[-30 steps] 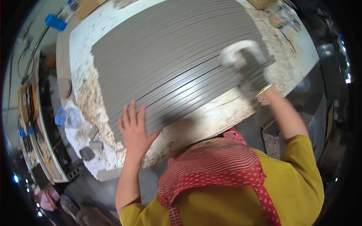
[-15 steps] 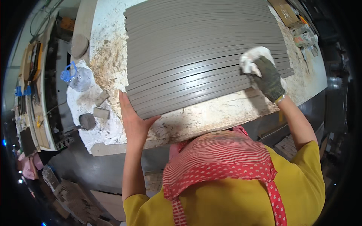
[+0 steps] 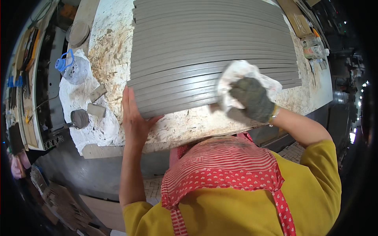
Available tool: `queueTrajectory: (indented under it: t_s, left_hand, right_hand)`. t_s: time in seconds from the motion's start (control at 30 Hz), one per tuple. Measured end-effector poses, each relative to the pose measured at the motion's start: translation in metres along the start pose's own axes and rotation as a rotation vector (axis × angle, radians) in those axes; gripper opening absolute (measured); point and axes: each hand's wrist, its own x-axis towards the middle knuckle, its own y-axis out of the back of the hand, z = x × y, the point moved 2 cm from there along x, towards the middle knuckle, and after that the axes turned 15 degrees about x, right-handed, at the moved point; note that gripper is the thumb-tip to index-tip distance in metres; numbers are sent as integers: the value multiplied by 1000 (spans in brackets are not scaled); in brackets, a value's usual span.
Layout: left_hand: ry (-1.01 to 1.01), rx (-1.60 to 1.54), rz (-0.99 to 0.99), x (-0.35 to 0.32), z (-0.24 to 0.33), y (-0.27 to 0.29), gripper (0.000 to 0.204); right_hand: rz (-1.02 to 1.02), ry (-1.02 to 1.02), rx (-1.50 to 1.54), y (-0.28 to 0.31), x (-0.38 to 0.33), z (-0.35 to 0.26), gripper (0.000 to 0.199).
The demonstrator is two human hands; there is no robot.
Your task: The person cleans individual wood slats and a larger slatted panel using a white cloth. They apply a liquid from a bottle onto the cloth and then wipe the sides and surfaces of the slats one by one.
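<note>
A broad row of long grey strips (image 3: pixel 204 43) lies side by side on the stained white worktable (image 3: pixel 189 126). My bare left hand (image 3: pixel 136 114) rests against the left ends of the nearest strips, its fingers straight and the thumb spread along the near edge. On my right hand (image 3: pixel 252 98) is a dark glove, and its fingers are closed on a white cloth (image 3: pixel 232 76). The cloth lies over the near strips right of the middle and hangs past their near edge. Part of the cloth is hidden under the glove.
Left of the strips, a clear jug with a blue cap (image 3: pixel 75 70), small grey blocks (image 3: pixel 97 110) and a round dark tool (image 3: pixel 80 118) sit on a white sheet (image 3: pixel 84 135). A round disc (image 3: pixel 78 34) lies farther back. Bottles (image 3: pixel 316 52) and cardboard (image 3: pixel 295 19) line the far right.
My right hand has moved left and nearer with the cloth, from the strips' right end toward their middle. The left hand stays at the strips' left ends. The whole view has shifted slightly.
</note>
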Motion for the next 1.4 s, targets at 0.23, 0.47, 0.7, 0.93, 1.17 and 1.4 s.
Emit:
queueTrajectory:
  t_s: [0.23, 0.47, 0.7, 0.93, 1.17, 1.4]
  left_hand:
    - [10, -75, 7, -2, -13, -14, 110]
    - [66, -280, 120, -18, -25, -29, 120]
    - [338, -506, -93, -11, -12, -24, 117]
    - [281, -331, -70, -10, -10, -13, 120]
    - [281, -399, -56, -11, -18, -23, 119]
    - [178, -342, -17, -12, -22, -25, 121]
  right_hand:
    - [-393, 28, -64, -37, 76, -60, 44]
    - [-8, -187, -126, 10, -4, -8, 40]
    - [-120, 28, 355, -55, 109, -69, 22]
    - [19, 38, 73, -5, -7, 14, 25]
    - [-482, 3, -192, -55, 84, -55, 23]
    - [-160, 271, -239, -9, 32, -32, 31]
